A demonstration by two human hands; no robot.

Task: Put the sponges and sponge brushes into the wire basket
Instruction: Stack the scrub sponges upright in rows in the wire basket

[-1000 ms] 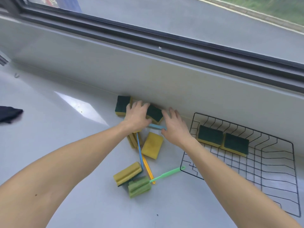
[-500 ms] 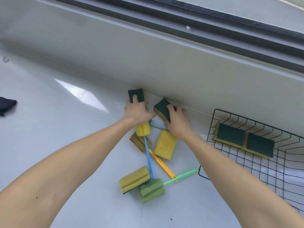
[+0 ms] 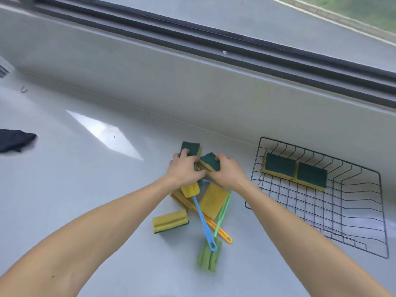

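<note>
Both hands grip sponges: left hand (image 3: 186, 168) on one sponge (image 3: 191, 148), right hand (image 3: 227, 172) maybe squeezing another sponge (image 3: 210, 161).

Counter (image 3: 64, 189): smooth, glossy pale grey, with a bright window reflection.
Wire basket (image 3: 321, 211): thin black wire, probably coated metal.
Sponges in basket (image 3: 295, 171): yellow foam under a rough dark green scouring layer.
Loose sponge (image 3: 169, 220): porous yellow foam, grooved along the side.
Brush handles (image 3: 202, 219): smooth, shiny plastic in blue, orange and green.
Dark cloth (image 3: 15, 139): soft, matt fabric.
Window track (image 3: 192, 39): dark, matt.
</note>
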